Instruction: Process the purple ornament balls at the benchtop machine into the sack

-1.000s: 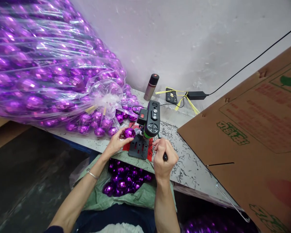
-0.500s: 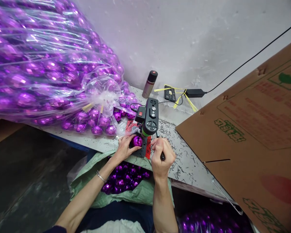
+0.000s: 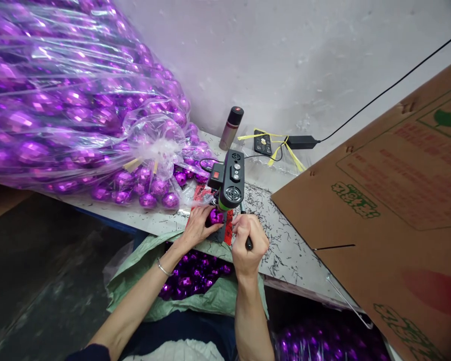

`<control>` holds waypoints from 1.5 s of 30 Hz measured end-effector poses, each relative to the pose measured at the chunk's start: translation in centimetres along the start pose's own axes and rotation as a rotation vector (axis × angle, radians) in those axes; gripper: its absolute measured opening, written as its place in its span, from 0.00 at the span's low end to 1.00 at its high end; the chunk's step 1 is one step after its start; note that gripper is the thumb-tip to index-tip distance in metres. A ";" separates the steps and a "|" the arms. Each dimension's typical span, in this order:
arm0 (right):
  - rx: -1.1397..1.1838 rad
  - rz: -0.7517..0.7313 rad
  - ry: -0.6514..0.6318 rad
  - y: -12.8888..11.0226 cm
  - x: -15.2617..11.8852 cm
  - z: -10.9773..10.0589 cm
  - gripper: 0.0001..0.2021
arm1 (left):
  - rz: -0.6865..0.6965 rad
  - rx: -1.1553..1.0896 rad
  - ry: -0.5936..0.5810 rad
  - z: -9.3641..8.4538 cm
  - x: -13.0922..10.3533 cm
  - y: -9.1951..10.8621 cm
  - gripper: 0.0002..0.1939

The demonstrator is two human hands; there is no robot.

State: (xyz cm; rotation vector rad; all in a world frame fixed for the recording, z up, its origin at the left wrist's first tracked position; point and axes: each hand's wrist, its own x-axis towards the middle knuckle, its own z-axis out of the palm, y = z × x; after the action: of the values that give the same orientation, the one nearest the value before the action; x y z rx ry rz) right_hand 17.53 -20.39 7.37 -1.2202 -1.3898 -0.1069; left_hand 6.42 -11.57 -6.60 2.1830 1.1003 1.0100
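Note:
A shiny purple faceted ball [image 3: 215,216] sits under the head of a small black press machine [image 3: 233,179]. My left hand [image 3: 198,228] grips the ball between thumb and fingers, from its left side. To the right of the machine, my right hand [image 3: 249,240] is wrapped round a black-knobbed lever handle [image 3: 249,244]. Red material [image 3: 229,228] shows beside the machine's dark base. Small dark bits lie scattered over the white table [image 3: 285,250].
A big clear bag of purple balls [image 3: 75,110] fills the left. Behind the machine are a dark-capped bottle [image 3: 231,129], a phone [image 3: 262,143] and a black adapter [image 3: 301,142]. A cardboard box [image 3: 391,200] stands at right; a green sack [image 3: 135,281] of balls hangs in front.
My left hand has moved the ball slightly up and right, further under the machine head. My right hand still holds the handle. The whole view has shifted slightly.

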 end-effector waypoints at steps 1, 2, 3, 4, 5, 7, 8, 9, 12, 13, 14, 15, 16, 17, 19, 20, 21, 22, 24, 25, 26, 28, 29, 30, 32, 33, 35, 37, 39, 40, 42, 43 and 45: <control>-0.001 -0.003 -0.003 0.0 -0.1 0.0 0.15 | 0.011 -0.031 0.012 0.3 -0.1 -0.2 0.29; 0.000 -0.007 -0.005 0.0 -0.1 0.0 0.14 | 0.017 -0.053 0.020 0.5 -0.3 -0.4 0.30; 0.000 -0.011 -0.003 0.0 -0.2 0.1 0.14 | 0.018 -0.065 0.024 0.7 -0.5 -0.6 0.30; 0.000 -0.017 0.001 0.0 -0.3 0.1 0.14 | 0.016 -0.069 0.023 0.8 -0.6 -0.8 0.31; -0.003 -0.023 0.005 0.0 -0.4 0.1 0.14 | 0.013 -0.069 0.021 0.9 -0.7 -0.9 0.31; -0.011 -0.037 0.015 0.2 -0.8 0.3 0.15 | 0.007 -0.069 0.015 1.0 -0.9 -0.9 0.31; -0.017 -0.045 0.019 0.4 -1.1 0.4 0.15 | 0.004 -0.069 0.015 1.0 -0.9 -0.9 0.31; -0.022 -0.056 0.025 0.7 -1.5 0.5 0.14 | 0.001 -0.069 0.017 1.1 -1.0 -0.9 0.31; -0.037 -0.092 0.042 1.8 -2.9 1.0 0.14 | 0.000 -0.066 0.034 1.3 -0.9 -0.9 0.30; -0.039 -0.103 0.049 2.3 -3.5 1.3 0.14 | 0.003 -0.067 0.040 1.3 -0.9 -0.9 0.30; -0.038 -0.110 0.060 2.8 -4.0 1.5 0.13 | 0.008 -0.068 0.044 1.4 -1.0 -1.0 0.29; -0.032 -0.117 0.072 3.3 -4.4 1.7 0.13 | 0.011 -0.070 0.046 1.4 -1.0 -1.0 0.29; -0.027 -0.119 0.083 3.7 -4.9 1.9 0.13 | 0.014 -0.073 0.047 1.4 -1.0 -1.0 0.29; -0.021 -0.119 0.096 4.0 -5.2 2.1 0.14 | 0.015 -0.076 0.046 1.4 -1.0 -1.0 0.29; -0.021 -0.110 0.110 4.5 -5.6 2.4 0.14 | 0.017 -0.083 0.045 1.4 -1.0 -1.0 0.30; -0.025 -0.107 0.116 4.6 -5.7 2.4 0.15 | 0.021 -0.087 0.046 1.4 -1.0 -1.1 0.30; -0.028 -0.103 0.121 4.6 -5.8 2.5 0.15 | 0.025 -0.090 0.047 1.4 -1.0 -1.1 0.30; -0.031 -0.099 0.125 4.6 -5.8 2.5 0.15 | 0.029 -0.092 0.047 1.4 -1.0 -1.1 0.31; -0.031 -0.095 0.135 4.6 -5.9 2.6 0.16 | 0.031 -0.091 0.049 1.5 -1.0 -1.1 0.32; -0.031 -0.094 0.140 4.6 -5.9 2.6 0.16 | 0.028 -0.089 0.050 1.5 -1.1 -1.1 0.32; -0.034 -0.094 0.144 4.7 -5.9 2.6 0.16 | 0.023 -0.087 0.051 1.6 -1.1 -1.2 0.31; -0.036 -0.101 0.149 4.8 -6.0 2.7 0.16 | 0.017 -0.087 0.056 1.7 -1.1 -1.2 0.31; -0.036 -0.107 0.153 4.9 -6.1 2.8 0.16 | 0.018 -0.088 0.058 1.7 -1.1 -1.2 0.31; -0.033 -0.113 0.157 5.0 -6.1 2.8 0.16 | 0.022 -0.090 0.062 1.7 -1.2 -1.2 0.31; -0.027 -0.126 0.168 5.2 -6.2 2.9 0.15 | 0.033 -0.096 0.068 1.7 -1.2 -1.2 0.31; -0.027 -0.133 0.170 5.3 -6.3 2.9 0.15 | 0.036 -0.097 0.070 1.7 -1.1 -1.2 0.31; -0.030 -0.141 0.169 5.5 -6.3 3.0 0.15 | 0.032 -0.097 0.065 1.6 -1.1 -1.2 0.31; -0.023 -0.146 0.167 5.6 -6.3 3.0 0.14 | 0.026 -0.094 0.053 1.6 -1.0 -1.2 0.31; -0.004 -0.148 0.167 5.6 -6.4 3.0 0.14 | 0.023 -0.090 0.046 1.5 -1.0 -1.2 0.31; 0.006 -0.150 0.168 5.6 -6.4 3.0 0.14 | 0.023 -0.088 0.046 1.5 -0.9 -1.2 0.31; 0.017 -0.154 0.168 5.8 -6.5 3.1 0.14 | 0.021 -0.086 0.050 1.5 -0.9 -1.2 0.31; 0.018 -0.159 0.164 5.8 -6.6 3.1 0.14 | 0.020 -0.087 0.053 1.5 -0.9 -1.2 0.31; 0.009 -0.171 0.149 6.0 -6.8 3.3 0.14 | 0.020 -0.094 0.054 1.5 -0.9 -1.2 0.31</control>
State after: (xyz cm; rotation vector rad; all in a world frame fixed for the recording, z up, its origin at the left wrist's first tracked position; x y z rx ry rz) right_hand 17.61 -19.40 -2.20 -1.0626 -1.3607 -0.3047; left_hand 6.69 -11.81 -8.76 2.1081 1.0349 1.1123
